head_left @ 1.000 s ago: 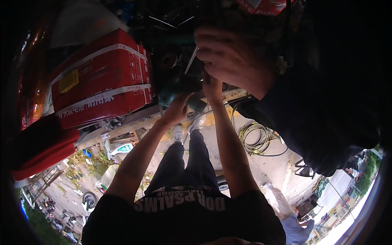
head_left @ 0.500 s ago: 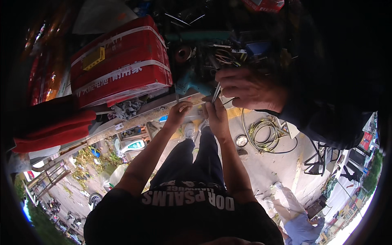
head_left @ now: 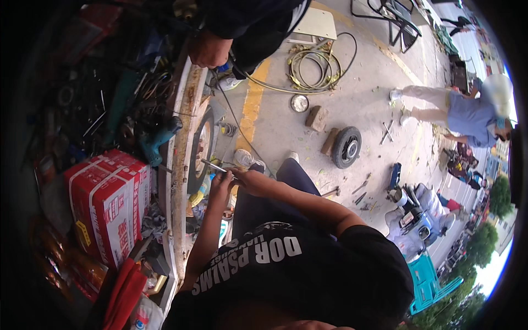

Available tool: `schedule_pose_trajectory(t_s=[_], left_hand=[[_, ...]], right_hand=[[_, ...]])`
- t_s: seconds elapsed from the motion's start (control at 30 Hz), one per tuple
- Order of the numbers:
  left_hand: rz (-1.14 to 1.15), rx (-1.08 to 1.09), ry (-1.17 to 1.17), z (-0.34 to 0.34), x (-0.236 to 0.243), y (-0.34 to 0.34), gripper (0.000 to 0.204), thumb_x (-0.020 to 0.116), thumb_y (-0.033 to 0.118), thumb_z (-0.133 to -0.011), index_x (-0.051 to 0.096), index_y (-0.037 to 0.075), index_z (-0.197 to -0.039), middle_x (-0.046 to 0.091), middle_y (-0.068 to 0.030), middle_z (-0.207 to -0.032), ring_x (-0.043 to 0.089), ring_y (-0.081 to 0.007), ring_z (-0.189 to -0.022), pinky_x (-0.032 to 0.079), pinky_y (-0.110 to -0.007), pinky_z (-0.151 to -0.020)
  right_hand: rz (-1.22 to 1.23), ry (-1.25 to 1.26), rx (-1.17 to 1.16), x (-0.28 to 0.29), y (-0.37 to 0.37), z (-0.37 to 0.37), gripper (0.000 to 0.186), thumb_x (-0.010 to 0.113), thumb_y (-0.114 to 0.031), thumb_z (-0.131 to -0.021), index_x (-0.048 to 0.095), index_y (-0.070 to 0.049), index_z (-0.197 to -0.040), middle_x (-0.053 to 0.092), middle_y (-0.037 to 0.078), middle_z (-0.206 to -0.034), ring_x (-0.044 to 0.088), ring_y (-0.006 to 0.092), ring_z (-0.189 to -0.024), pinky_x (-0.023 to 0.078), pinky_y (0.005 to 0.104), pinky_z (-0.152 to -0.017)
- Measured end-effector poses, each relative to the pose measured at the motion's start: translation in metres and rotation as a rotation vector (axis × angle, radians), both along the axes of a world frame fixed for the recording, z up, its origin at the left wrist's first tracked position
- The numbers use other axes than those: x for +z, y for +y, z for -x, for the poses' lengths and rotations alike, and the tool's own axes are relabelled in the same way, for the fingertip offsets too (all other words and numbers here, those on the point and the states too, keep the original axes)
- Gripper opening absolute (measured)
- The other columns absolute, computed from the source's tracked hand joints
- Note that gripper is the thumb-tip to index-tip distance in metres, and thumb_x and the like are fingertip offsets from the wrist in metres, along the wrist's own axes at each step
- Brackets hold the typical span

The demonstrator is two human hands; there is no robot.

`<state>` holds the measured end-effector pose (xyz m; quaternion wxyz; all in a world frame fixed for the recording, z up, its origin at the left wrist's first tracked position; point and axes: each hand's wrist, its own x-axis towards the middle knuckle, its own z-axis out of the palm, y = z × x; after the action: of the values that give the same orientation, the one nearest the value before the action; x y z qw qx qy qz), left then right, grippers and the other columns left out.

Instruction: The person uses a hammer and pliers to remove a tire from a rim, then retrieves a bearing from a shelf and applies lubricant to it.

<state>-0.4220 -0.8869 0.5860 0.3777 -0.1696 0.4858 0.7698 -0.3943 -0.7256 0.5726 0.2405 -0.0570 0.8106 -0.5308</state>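
Observation:
A slim silver metal tool (head_left: 212, 164) lies across my fingertips, its exact kind too small to tell. My right hand (head_left: 254, 181) is closed on its near end. My left hand (head_left: 221, 186) meets it there, fingers pressed together around the tool just below its middle. Both hands are in front of my body, right beside the rusty, white-edged rim (head_left: 190, 104) of a cluttered surface. Over that rim rests a teal power drill (head_left: 155, 147), a thin bit sticking out, apart from my hands.
Left of the rim stands a strapped red carton (head_left: 107, 201) among tools and scraps. Another person's hand (head_left: 210, 49) is at the rim's far end. On the ground lie a coiled hose (head_left: 314, 69), a small wheel (head_left: 347, 147) and bricks (head_left: 317, 118). A person in blue (head_left: 467, 113) stands farther right.
My view has turned to the right, away from the cluttered surface. My left hand has come over to the right hand at the silver tool, leaving the place near the drill.

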Motion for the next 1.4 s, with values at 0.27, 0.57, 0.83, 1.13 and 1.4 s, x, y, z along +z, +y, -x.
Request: schedule_pose_trajectory(t_s=[0.27, 0.57, 0.83, 1.13, 1.4], left_hand=[[0.338, -0.170, -0.144, -0.018, -0.027, 0.007, 0.025, 0.046, 0.027, -0.102, 0.050, 0.002, -0.099, 0.064, -0.0121, -0.091, 0.067, -0.0232, -0.084, 0.058, -0.038, -0.077], [0.461, -0.456, -0.111, -0.068, -0.021, 0.164, 0.023, 0.047, 0.026, -0.102, 0.050, 0.003, -0.098, 0.062, -0.0118, -0.091, 0.067, -0.0245, -0.086, 0.057, -0.038, -0.076], [0.380, -0.752, -0.110, -0.181, -0.032, 0.368, 0.025, 0.050, 0.027, -0.101, 0.055, 0.003, -0.099, 0.065, -0.0119, -0.094, 0.068, -0.0238, -0.086, 0.057, -0.036, -0.075], [0.236, -1.134, -0.166, -0.253, -0.112, 0.546, 0.027, 0.053, 0.031, -0.099, 0.057, 0.005, -0.099, 0.065, -0.0103, -0.095, 0.068, -0.0238, -0.090, 0.057, -0.040, -0.078], [0.344, -1.157, -0.296, -0.285, -0.219, 0.594, 0.025, 0.055, 0.030, -0.098, 0.055, 0.005, -0.099, 0.064, -0.0113, -0.094, 0.067, -0.0251, -0.088, 0.057, -0.040, -0.076]], right_hand=[[-0.290, 0.025, 0.088, 0.039, 0.050, -0.040, 0.025, 0.057, -0.023, -0.088, 0.061, -0.010, -0.110, 0.064, 0.015, -0.087, 0.068, 0.0326, -0.081, 0.054, 0.0427, -0.066], [-0.205, -0.007, -0.154, 0.097, 0.241, -0.157, 0.018, 0.062, -0.010, -0.077, 0.064, 0.003, -0.089, 0.065, 0.019, -0.089, 0.067, 0.0358, -0.083, 0.054, 0.0426, -0.067], [-0.542, 0.195, -0.139, 0.297, 0.473, -0.312, 0.013, 0.062, -0.010, -0.073, 0.057, 0.000, -0.080, 0.058, 0.011, -0.074, 0.063, 0.0220, -0.063, 0.048, 0.0312, -0.050], [-0.111, -0.263, -0.262, 0.232, 0.531, -0.361, 0.023, 0.065, -0.018, -0.074, 0.056, -0.003, -0.088, 0.055, 0.005, -0.073, 0.057, 0.0160, -0.066, 0.046, 0.0248, -0.067], [-0.758, 0.096, -0.232, 0.124, 0.592, -0.445, 0.030, 0.060, -0.012, -0.076, 0.054, -0.005, -0.104, 0.056, 0.004, -0.090, 0.056, 0.0135, -0.067, 0.047, 0.0249, -0.057]])
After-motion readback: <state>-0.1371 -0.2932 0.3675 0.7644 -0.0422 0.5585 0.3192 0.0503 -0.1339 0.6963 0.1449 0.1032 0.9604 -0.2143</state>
